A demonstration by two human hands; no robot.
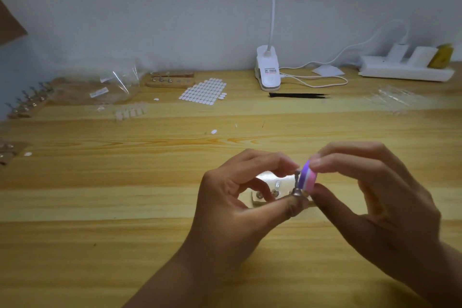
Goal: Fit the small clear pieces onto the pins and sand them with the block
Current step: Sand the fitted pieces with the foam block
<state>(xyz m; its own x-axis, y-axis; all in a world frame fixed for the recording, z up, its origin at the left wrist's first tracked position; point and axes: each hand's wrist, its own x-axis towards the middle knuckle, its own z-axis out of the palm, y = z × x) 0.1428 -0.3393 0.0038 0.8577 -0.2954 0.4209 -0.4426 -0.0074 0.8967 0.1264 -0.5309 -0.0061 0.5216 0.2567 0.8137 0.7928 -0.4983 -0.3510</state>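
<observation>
1. Pale wall at the back, light wooden table (100,207) below it, seen from above.
2. Near the middle, left hand (232,197) curled, with thumb under and fingertips over a small metal pin (296,182), gripping it upright by its round foot and its top.
3. Right hand (375,192) just beside it, pinching a purple-and-pink sanding block (308,178) between thumb below and fingers above; purple face touching the pin's upper end from the right.
4. Any clear piece on that pin's head hidden by the left fingertips; cannot tell.
5. Behind the left hand, lying on the table and partly hidden: a wooden pin holder (257,202) with more pins, one bearing a small clear piece (277,184).
6. Far left: clear plastic bags (110,85), a row of clear pieces (130,111) and a second wooden holder (170,80) with pins.
7. Beside that holder: a sheet of white oval stickers (203,91), a few loose ones nearby.
8. Far right: white clip lamp (268,72), black pointed tool (298,95) in front of it, white power strip (405,71) by the wall.
</observation>
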